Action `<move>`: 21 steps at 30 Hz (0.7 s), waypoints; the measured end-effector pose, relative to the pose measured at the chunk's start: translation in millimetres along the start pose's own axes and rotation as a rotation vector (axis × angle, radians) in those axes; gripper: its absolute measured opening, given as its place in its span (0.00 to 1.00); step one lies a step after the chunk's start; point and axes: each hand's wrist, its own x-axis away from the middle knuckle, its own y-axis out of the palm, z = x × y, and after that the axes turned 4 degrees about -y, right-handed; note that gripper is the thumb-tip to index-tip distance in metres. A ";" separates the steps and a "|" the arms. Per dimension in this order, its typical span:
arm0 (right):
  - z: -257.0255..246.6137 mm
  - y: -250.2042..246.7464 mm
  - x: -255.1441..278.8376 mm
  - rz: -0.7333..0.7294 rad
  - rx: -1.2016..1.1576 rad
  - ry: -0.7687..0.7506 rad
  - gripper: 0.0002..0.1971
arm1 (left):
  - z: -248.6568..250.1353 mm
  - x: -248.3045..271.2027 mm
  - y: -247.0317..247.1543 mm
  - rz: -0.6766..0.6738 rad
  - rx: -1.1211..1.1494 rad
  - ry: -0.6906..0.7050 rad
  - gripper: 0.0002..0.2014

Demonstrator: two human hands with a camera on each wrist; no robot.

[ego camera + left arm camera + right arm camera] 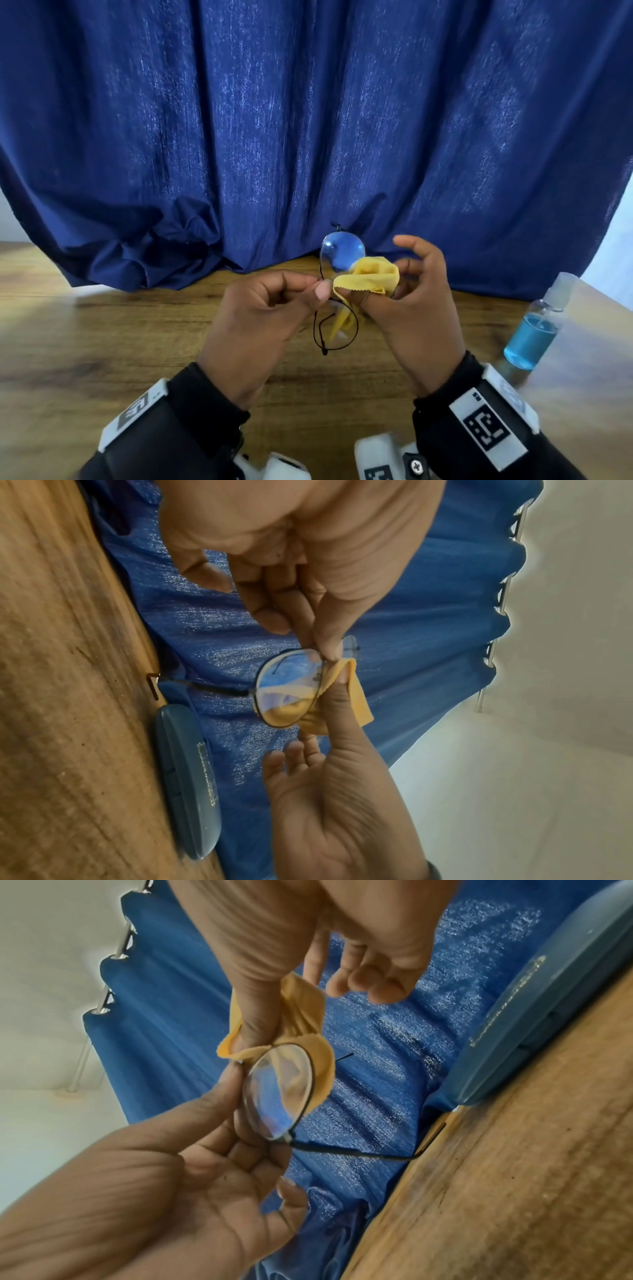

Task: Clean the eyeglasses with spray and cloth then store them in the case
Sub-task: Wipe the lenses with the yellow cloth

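My left hand pinches the thin black-rimmed eyeglasses at the bridge, holding them upright above the wooden table. My right hand grips the yellow cloth, thumb and fingers pressing it around the lower lens. In the left wrist view the cloth shows through the lens. One temple arm hangs down toward the table. The blue closed case lies on the table against the curtain, also seen in the right wrist view. The spray bottle of blue liquid stands at the right.
A dark blue curtain hangs behind the table and bunches on its far edge. White tracking devices with printed markers sit on both wrists. A white wall shows at the right edge.
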 end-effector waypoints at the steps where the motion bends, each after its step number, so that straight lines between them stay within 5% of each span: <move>1: 0.3 0.5 -0.1 0.015 -0.014 0.018 0.43 | 0.2 0.5 0.7 0.000 0.010 -0.001 0.10; 5: 1.0 -0.3 -2.6 -0.112 -0.069 0.046 0.16 | -1.0 0.3 0.5 0.013 0.029 -0.012 0.13; 9: 9.3 -11.7 -11.2 -0.153 0.122 0.018 0.03 | -1.6 -1.7 -2.6 0.070 0.048 -0.028 0.15; 11: 10.2 -17.2 -15.1 -0.218 0.245 -0.018 0.07 | -1.2 -1.5 -2.7 0.090 0.042 -0.017 0.14; 16: -2.3 -12.9 -10.0 -0.398 -0.063 -0.027 0.06 | -1.3 -0.8 0.5 0.086 0.034 -0.007 0.11; 18: -4.2 -9.9 -6.5 -0.360 -0.125 -0.023 0.04 | -1.9 0.7 1.9 0.074 0.011 0.003 0.08; 21: 0.1 -2.6 -4.5 -0.212 -0.185 0.076 0.16 | -3.3 2.3 3.2 0.075 -0.015 -0.001 0.06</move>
